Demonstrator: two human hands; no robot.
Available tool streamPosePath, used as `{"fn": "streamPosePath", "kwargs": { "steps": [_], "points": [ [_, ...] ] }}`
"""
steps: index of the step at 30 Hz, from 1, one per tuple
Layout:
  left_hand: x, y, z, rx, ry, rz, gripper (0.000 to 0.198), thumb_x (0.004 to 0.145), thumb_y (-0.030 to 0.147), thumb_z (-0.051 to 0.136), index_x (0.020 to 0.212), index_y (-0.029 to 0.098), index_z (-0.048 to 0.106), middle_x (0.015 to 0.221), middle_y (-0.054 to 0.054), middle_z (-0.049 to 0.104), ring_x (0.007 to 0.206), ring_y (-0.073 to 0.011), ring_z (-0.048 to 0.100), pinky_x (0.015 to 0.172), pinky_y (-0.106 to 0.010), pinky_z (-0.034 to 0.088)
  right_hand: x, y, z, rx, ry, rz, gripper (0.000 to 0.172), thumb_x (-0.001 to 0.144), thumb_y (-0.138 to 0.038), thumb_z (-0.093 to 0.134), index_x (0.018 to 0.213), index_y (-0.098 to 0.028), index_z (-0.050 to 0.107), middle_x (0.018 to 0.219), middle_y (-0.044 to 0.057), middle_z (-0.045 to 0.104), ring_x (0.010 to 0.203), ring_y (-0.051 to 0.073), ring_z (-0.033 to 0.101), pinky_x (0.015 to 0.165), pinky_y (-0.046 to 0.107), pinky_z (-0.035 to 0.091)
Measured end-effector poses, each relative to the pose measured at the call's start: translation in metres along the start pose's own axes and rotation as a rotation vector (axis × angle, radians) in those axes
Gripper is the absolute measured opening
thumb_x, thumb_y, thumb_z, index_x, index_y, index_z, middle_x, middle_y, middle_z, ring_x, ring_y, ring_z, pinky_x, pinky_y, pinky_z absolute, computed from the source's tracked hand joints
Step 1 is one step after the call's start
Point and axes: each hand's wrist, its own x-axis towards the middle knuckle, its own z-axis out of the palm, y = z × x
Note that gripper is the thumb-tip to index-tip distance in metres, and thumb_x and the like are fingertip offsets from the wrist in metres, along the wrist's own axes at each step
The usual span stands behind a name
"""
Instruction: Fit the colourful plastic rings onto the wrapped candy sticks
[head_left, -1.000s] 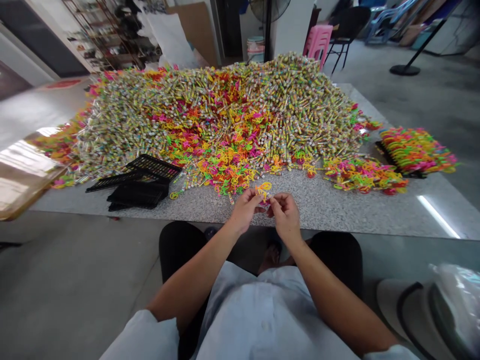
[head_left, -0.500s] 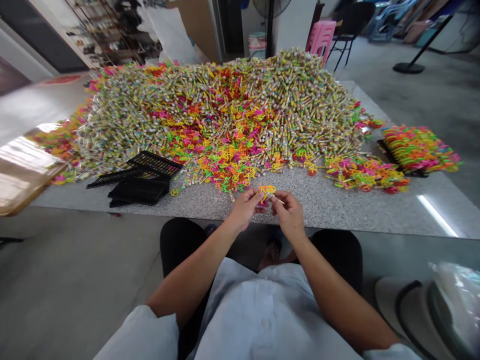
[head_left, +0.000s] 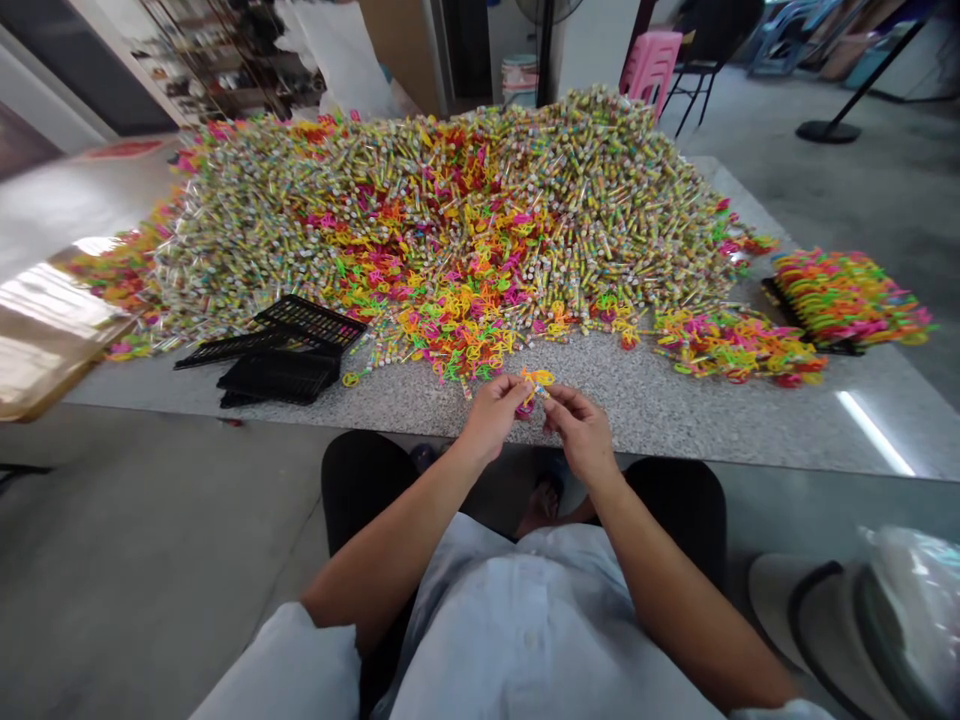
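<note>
My left hand (head_left: 493, 412) and my right hand (head_left: 579, 428) meet over the near edge of the speckled stone table (head_left: 660, 415). Both are pinched on a small yellow and orange plastic piece (head_left: 535, 380) held between their fingertips. Right behind them spreads a huge heap of small wrapped tubes (head_left: 420, 210) mixed with neon plastic loops (head_left: 457, 335). My forearms reach forward from a light blue shirt.
Black plastic trays (head_left: 281, 355) lie stacked at the table's left front. A black tray filled with neon pieces (head_left: 844, 295) sits at the right, with a loose spill of them (head_left: 731, 350) beside it. A pink stool (head_left: 651, 60) and chairs stand behind the table.
The hands stay together on the small piece, with the fingers shifting slightly. The view has tilted a little, so the heap sits higher in the picture.
</note>
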Motion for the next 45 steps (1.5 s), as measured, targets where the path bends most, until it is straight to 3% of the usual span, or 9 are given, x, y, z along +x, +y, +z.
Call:
{"fn": "streamPosePath", "kwargs": {
  "steps": [5,12,19,22,29,37,39,42,45],
  "points": [
    [0.0,-0.002,0.013,-0.052,0.085,-0.018,0.027,0.077,0.041,0.078,0.079,0.016,0.066,0.075,-0.001,0.06,0.066,-0.0108,0.055,0.06,-0.023,0.046,-0.002,0.002,-0.001,-0.001,0.049,0.051,0.038,0.081,-0.047,0.077,0.111,-0.023,0.076,0.081,-0.001,0.069,0.055,0.011,0.056,0.055,0.028,0.05],
    [0.002,-0.011,0.037,-0.246,0.209,-0.045,0.026,0.075,0.034,0.079,0.075,0.015,0.062,0.072,0.0,0.06,0.066,-0.0099,0.057,0.066,-0.024,0.048,-0.012,-0.004,0.002,-0.253,0.133,-0.075,0.036,0.088,-0.047,0.07,0.114,-0.023,0.076,0.087,0.003,0.074,0.059,0.014,0.061,0.057,0.03,0.052],
    [-0.001,-0.014,0.042,-0.302,-0.068,-0.176,0.041,0.079,0.054,0.078,0.09,0.016,0.066,0.086,-0.005,0.068,0.075,-0.0167,0.067,0.069,-0.031,0.055,-0.004,-0.007,-0.01,-0.265,0.298,-0.097,0.036,0.088,-0.046,0.07,0.114,-0.022,0.076,0.1,0.006,0.076,0.079,0.02,0.069,0.07,0.033,0.056],
    [-0.002,-0.021,0.036,-0.204,-0.142,-0.168,0.043,0.081,0.056,0.076,0.095,0.017,0.068,0.088,-0.005,0.069,0.077,-0.0171,0.068,0.072,-0.032,0.056,-0.002,-0.005,-0.013,-0.252,0.292,-0.075,0.039,0.088,-0.047,0.069,0.116,-0.022,0.076,0.095,0.006,0.076,0.075,0.019,0.067,0.064,0.031,0.055],
    [-0.002,-0.03,0.024,-0.238,-0.194,-0.133,0.043,0.08,0.057,0.076,0.092,0.016,0.068,0.077,-0.001,0.063,0.068,-0.0138,0.062,0.069,-0.031,0.056,-0.004,-0.006,-0.012,-0.188,0.194,-0.01,0.038,0.085,-0.048,0.07,0.114,-0.023,0.076,0.082,0.001,0.072,0.055,0.013,0.055,0.049,0.027,0.046],
    [-0.006,-0.037,0.025,-0.3,-0.181,-0.144,0.037,0.08,0.05,0.078,0.086,0.015,0.07,0.078,-0.004,0.068,0.066,-0.0144,0.064,0.07,-0.031,0.055,-0.006,-0.006,-0.016,-0.407,0.12,-0.08,0.032,0.088,-0.043,0.066,0.11,-0.025,0.079,0.094,0.004,0.076,0.07,0.019,0.066,0.063,0.032,0.054],
    [-0.003,-0.039,0.026,-0.253,-0.17,-0.212,0.039,0.08,0.053,0.077,0.086,0.015,0.069,0.078,-0.004,0.068,0.066,-0.0156,0.064,0.071,-0.033,0.055,-0.005,-0.002,-0.017,-0.426,0.114,-0.094,0.031,0.088,-0.044,0.066,0.11,-0.026,0.079,0.094,0.005,0.077,0.074,0.021,0.067,0.066,0.033,0.054],
    [0.01,-0.034,0.016,0.029,-0.196,-0.235,0.04,0.084,0.058,0.071,0.09,0.018,0.07,0.072,-0.004,0.066,0.063,-0.0184,0.063,0.069,-0.034,0.053,0.007,0.001,-0.036,-0.465,0.144,-0.03,0.035,0.086,-0.048,0.068,0.108,-0.023,0.079,0.074,0.002,0.073,0.06,0.019,0.061,0.057,0.031,0.049],
    [0.029,-0.015,-0.015,0.434,-0.043,0.073,0.034,0.084,0.049,0.075,0.105,0.023,0.073,0.076,-0.005,0.067,0.074,-0.0221,0.063,0.078,-0.036,0.05,0.036,-0.006,-0.079,-0.472,0.36,-0.027,0.039,0.083,-0.049,0.071,0.106,-0.019,0.078,0.061,-0.001,0.065,0.05,0.015,0.053,0.049,0.027,0.042]
  ]
}}
